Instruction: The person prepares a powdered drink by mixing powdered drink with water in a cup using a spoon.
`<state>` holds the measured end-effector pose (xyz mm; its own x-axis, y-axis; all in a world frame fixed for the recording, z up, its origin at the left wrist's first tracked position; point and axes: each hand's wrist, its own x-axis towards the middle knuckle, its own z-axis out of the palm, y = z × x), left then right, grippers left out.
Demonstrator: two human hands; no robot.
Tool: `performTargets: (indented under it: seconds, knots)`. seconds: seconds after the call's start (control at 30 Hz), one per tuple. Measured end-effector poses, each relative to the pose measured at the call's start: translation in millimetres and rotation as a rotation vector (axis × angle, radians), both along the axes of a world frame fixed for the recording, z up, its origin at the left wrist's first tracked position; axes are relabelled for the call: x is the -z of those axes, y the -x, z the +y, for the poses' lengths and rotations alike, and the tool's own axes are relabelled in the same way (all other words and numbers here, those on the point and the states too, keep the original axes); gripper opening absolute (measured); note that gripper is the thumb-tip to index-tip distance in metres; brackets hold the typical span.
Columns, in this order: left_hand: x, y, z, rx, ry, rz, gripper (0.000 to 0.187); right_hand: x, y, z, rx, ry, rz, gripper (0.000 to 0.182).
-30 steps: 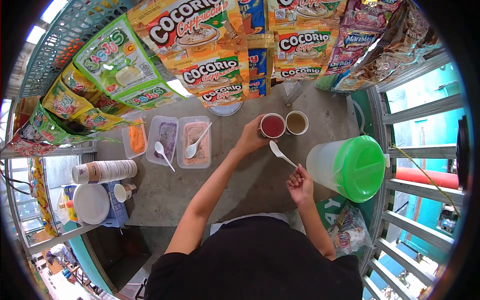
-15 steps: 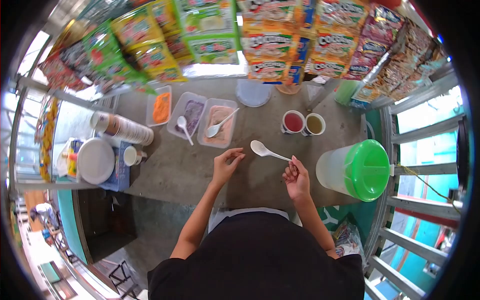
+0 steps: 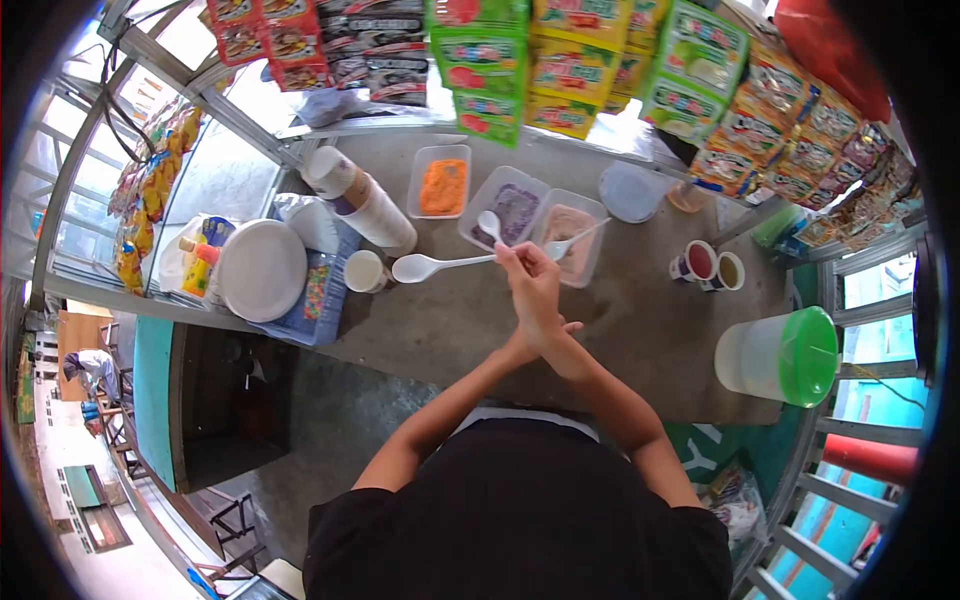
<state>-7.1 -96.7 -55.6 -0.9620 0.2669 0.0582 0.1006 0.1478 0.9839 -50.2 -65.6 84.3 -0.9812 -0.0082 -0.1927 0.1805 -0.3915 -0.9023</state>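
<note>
A white plastic spoon (image 3: 430, 267) is pinched by its handle in my right hand (image 3: 532, 285), its bowl pointing left near a small white cup (image 3: 365, 272). Partly under my right wrist lies my left hand (image 3: 527, 343), which looks empty with its fingers apart. Just beyond my hands are a container of purple powder (image 3: 517, 210) and one of pinkish powder (image 3: 572, 232), each with a white spoon in it. A container of orange powder (image 3: 444, 188) sits further left.
Stacked paper cups (image 3: 365, 205) and a round white lid (image 3: 262, 270) are at the left. Two cups of drink, red (image 3: 699, 261) and yellowish (image 3: 730, 271), stand right, near a green-lidded jug (image 3: 808, 356). Sachets (image 3: 577, 62) hang along the far side.
My right hand has carried the spoon left, crossing over my left hand. The view has turned left, so the table's items appear further right.
</note>
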Motion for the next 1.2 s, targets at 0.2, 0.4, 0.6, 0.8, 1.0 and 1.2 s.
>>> performTargets:
  seconds: [0.2,0.4,0.6,0.8,1.0,1.2]
  knots:
    - [-26,-12,-70,0.120,0.175,0.242,0.023,4,12,-117,0.050,-0.361,0.415,0.027]
    - [-38,-31,-133,0.056,-0.152,-0.056,0.018,10,17,-150,-0.088,-0.625,0.482,0.027]
    - [-55,-41,-178,-0.042,0.085,-0.200,0.018,-35,41,-137,-0.163,-0.754,0.536,0.036]
    - [-107,-27,-192,-0.697,0.237,0.689,0.039,-92,90,-155,-0.025,-0.977,0.975,0.053]
    - [-131,41,-236,-1.031,0.371,0.674,0.093,-118,103,-184,-0.057,-1.430,1.117,0.075]
    - [-124,82,-250,-0.908,0.096,0.393,0.088,-117,125,-207,-0.200,-1.378,1.181,0.067]
